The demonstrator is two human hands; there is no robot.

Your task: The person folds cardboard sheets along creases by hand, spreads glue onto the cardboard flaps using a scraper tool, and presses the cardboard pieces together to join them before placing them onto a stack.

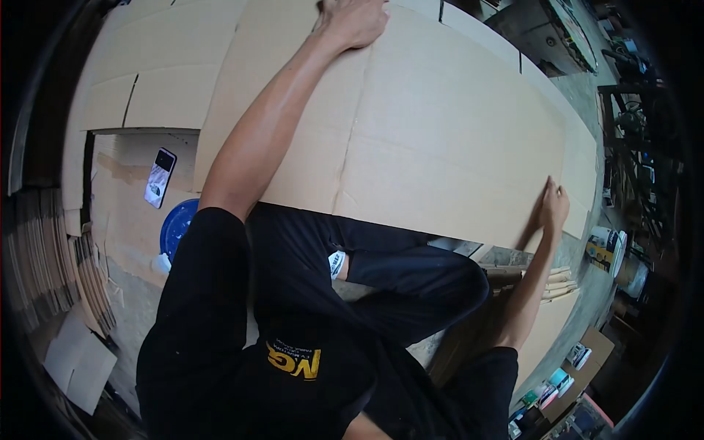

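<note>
Sheet of broad tan corrugated cardboard (pixel 447 139): flat, matt, straight-edged, with a pale crease running lengthwise; it lies under and between the fingers of both hands, its near edge over the lap. Slots, narrow and dark, cut into the board beyond the fingers.

Fingers, left hand (pixel 353 23): bent inward into a loose fist, low against the sheet near the crease; tips partly cut off by the upper border, so whether they pinch the board cannot be told.

Fingers, right hand (pixel 555 210): nearly together, slightly bent, at the sheet's right-hand side by its near corner; contact appears light, a firm hold on the edge cannot be confirmed.

Slotted tan cardboard panel (pixel 165 95): smooth, flat, left of the left fingers.

Slim rectangular smartphone (pixel 160 177): glossy, bright screen, on brown board, left of and nearer the body than the left fingers.

Round blue plastic dish (pixel 173 229): partly hidden behind the left arm, beside the phone.

Stack of brown cardboard sheets (pixel 37 257): ribbed edges, far left of both sets of fingers.

White cylindrical tub with yellow-and-dark label (pixel 606 249): right of the right fingers, on grey concrete floor (pixel 598 213).
</note>
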